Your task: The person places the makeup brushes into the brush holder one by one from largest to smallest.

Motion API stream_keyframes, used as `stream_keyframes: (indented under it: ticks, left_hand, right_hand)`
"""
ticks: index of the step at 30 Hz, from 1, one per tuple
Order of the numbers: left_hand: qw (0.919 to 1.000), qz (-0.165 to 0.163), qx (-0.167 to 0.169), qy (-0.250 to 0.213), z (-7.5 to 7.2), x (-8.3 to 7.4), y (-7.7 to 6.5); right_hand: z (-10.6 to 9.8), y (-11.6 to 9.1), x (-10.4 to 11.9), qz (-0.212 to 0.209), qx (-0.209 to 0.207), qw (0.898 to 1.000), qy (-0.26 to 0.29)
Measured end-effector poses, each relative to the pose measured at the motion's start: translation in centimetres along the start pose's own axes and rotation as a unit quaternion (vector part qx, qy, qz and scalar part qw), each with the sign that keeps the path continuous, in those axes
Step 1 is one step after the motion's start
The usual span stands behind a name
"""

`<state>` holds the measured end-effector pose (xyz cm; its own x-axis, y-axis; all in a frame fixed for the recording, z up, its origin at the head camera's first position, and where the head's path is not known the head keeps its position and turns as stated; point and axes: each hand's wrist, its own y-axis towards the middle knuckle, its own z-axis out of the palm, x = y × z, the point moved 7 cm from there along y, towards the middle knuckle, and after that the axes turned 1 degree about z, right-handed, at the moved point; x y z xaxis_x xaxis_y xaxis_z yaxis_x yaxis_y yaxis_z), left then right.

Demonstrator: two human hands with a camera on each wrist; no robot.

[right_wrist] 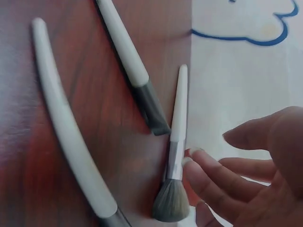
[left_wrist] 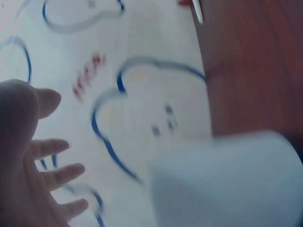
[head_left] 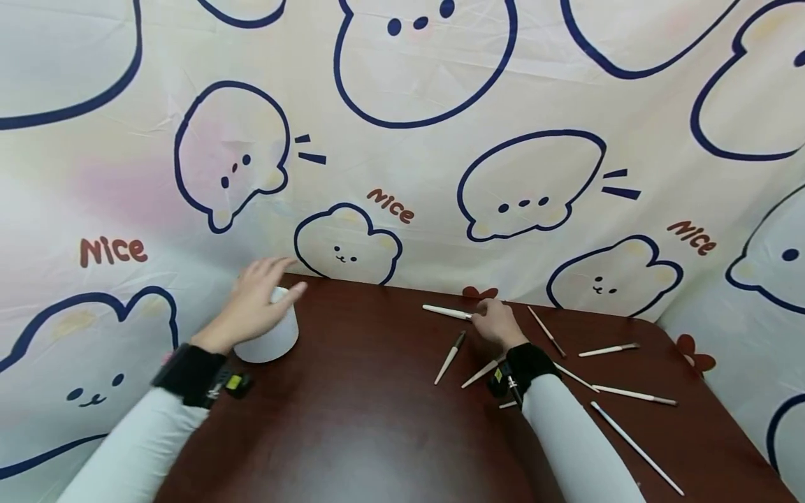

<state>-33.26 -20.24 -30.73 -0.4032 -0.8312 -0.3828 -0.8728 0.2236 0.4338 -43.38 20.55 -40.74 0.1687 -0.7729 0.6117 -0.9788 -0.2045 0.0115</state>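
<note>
In the head view my left hand (head_left: 254, 304) is over a white round container (head_left: 270, 342) at the table's back left. Its fingers are spread, and in the left wrist view they stand apart from the blurred container (left_wrist: 227, 184). My right hand (head_left: 499, 325) reaches to a makeup brush (head_left: 445, 311) with a white handle by the back edge. In the right wrist view its fingertips are right at the metal collar of that fluffy-headed brush (right_wrist: 178, 109), while the thumb stays away from it. Another brush (right_wrist: 125, 47), with a flat slanted head, lies close beside it.
More brushes lie scattered across the right of the dark brown table (head_left: 352, 419), including a short one (head_left: 448, 360), a thin one (head_left: 546, 331) and a long white one (head_left: 635, 447). A cartoon-printed cloth (head_left: 434, 168) hangs behind the table edge.
</note>
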Motion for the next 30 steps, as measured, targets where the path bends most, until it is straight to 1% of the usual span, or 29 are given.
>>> stream_keyframes:
  ticks: [2,3,5,6,8,9,11,12,14,17,21,23,26,28,30]
  left_hand:
    - [0.9981,-0.042,0.018,-0.041,-0.7,2.6,-1.1]
    - [0.9956,-0.065,0.027,-0.063,-0.8,3.8,-1.7]
    - [0.9871,-0.11,0.043,-0.108,-0.6,5.8,-2.8]
    - [0.9805,-0.133,0.051,-0.135,-0.3,6.7,-3.3]
    - [0.9678,-0.167,0.066,-0.177,0.6,8.0,-4.0]
    - [0.9617,-0.178,0.071,-0.196,1.2,8.5,-4.2]
    - [0.9503,-0.194,0.081,-0.229,2.3,9.1,-4.4]
    - [0.9464,-0.198,0.085,-0.241,2.9,9.3,-4.5]
    - [0.9434,-0.205,0.089,-0.245,3.6,9.6,-4.5]
    - [0.9435,-0.208,0.086,-0.243,4.2,9.9,-4.6]
    - [0.9443,-0.208,0.088,-0.239,4.9,9.6,-4.4]
    - [0.9467,-0.204,0.089,-0.233,5.5,9.1,-3.9]
    - [0.9516,-0.197,0.095,-0.216,6.8,7.8,-3.0]
    - [0.9542,-0.186,0.094,-0.214,7.8,6.6,-2.1]
    - [0.9547,-0.173,0.101,-0.22,8.9,5.3,-1.2]
  right_hand:
    - [0.3,0.7,-0.6,0.01,0.02,1.0,0.007]
    - [0.5,0.9,-0.9,0.017,0.03,0.999,0.012]
    - [0.9,1.4,-1.3,0.026,0.047,0.998,0.018]
    - [1.0,1.6,-1.5,0.026,0.052,0.998,0.015]
    - [1.0,2.0,-1.9,0.027,0.052,0.998,0.0]
    - [0.9,2.1,-2.3,0.03,0.049,0.998,-0.005]
    - [0.6,2.4,-3.0,0.035,0.042,0.998,-0.02]
    - [0.5,2.6,-3.4,0.036,0.039,0.998,-0.027]
    - [0.2,2.9,-4.3,0.041,0.032,0.998,-0.04]
    - [0.0,3.4,-5.3,0.05,0.031,0.997,-0.052]
    - [-0.1,3.8,-6.7,0.097,0.026,0.992,-0.073]
    - [-0.4,3.9,-7.2,0.12,0.022,0.988,-0.091]
    - [-0.7,4.0,-7.2,0.134,0.017,0.985,-0.104]
    - [-1.1,4.1,-6.8,0.137,0.011,0.985,-0.1]
    - [-1.4,4.2,-6.2,0.141,-0.001,0.986,-0.088]
